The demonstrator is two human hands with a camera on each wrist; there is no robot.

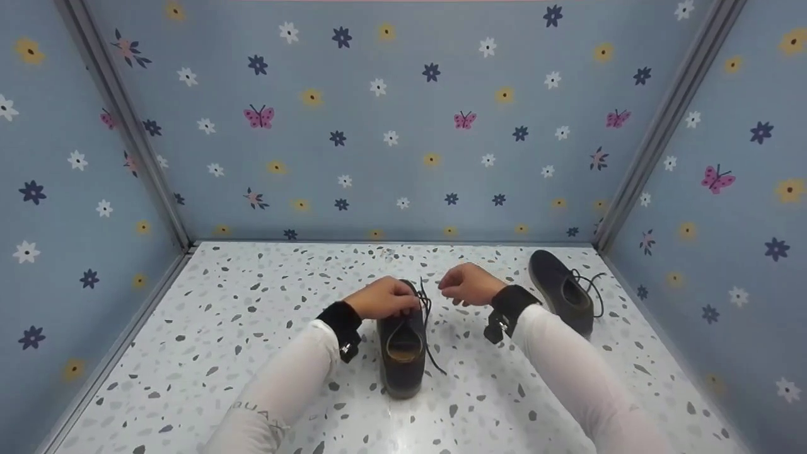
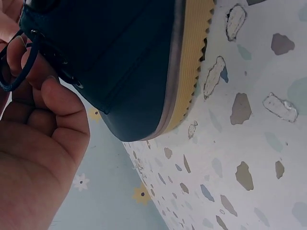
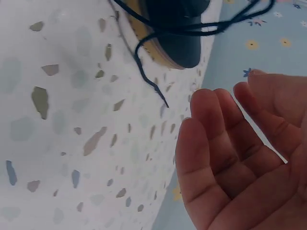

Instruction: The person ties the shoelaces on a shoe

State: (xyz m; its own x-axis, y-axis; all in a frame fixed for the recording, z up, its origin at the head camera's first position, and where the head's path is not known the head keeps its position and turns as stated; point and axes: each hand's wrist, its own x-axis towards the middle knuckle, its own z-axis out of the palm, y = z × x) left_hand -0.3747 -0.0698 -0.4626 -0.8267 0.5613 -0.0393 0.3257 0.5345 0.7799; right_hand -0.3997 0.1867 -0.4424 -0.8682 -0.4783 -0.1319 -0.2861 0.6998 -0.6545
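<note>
A dark lace-up shoe [image 1: 403,378] stands on the speckled surface, toe pointing away from me. My left hand [image 1: 383,299] is over its front, pinching the shoelace; in the left wrist view the dark lace [image 2: 29,62] loops by the curled fingers, beside the eyelets of the shoe [image 2: 120,62]. Just right of the shoe, my right hand [image 1: 470,285] hovers with fingers loosely bent and nothing in them. The right wrist view has loose lace strands [image 3: 153,85] near the shoe toe [image 3: 177,48], apart from the fingertips. One lace end hangs down the shoe's right side.
A second dark shoe [image 1: 555,277] lies at the right, beyond my right wrist, its lace [image 1: 599,296] loose. The white terrazzo-patterned surface [image 1: 252,328] is bounded by blue flowered panels [image 1: 403,176] at the back and sides. Both wrists wear black straps with small cameras.
</note>
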